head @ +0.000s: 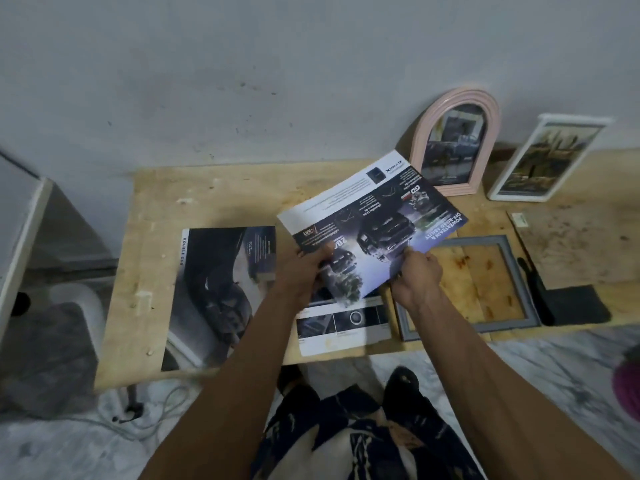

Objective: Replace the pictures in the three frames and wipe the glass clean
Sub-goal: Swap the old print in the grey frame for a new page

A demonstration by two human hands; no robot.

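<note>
Holding: both hands lift a printed truck brochure sheet (pixel 372 223) above the middle of the bench (pixel 214 192), tilted, its far corner reaching toward the back edge
Left hand (pixel 304 271): fingers curled round the sheet's near left edge, thumb on top, pinching the paper
Right hand (pixel 417 275): fingers pinching the sheet's near right corner, curled tight
Step in hand: judged to be choosing or readying a new picture for the third frame; no wiping under way that I can see
Grey frame (pixel 519 282): lies flat near the front edge, right of centre, opened; bench wood shows through it, and whether glass sits in it I cannot tell
Backing board (pixel 575 251): flat on the right part of the bench, just beside the grey frame, with a black stand flap (pixel 571 303) at its near end
Pink arched frame (pixel 457 143): upright at the back edge against the wall, a truck picture inside
White frame (pixel 543 161): leaning at the back edge, right of the pink one, a picture inside
Next move calls for: bringing the sheet over the grey frame and fitting it to the opening; sheet looks larger than the opening, so trimming or folding seems needed
In the way: a second brochure page (pixel 343 327) lies under the hands at the front edge, touching the grey frame's left side; a dark brochure (pixel 221 292) lies flat on the left half
Off the bench: cable (pixel 152 407) on the marble floor below the left front corner
</note>
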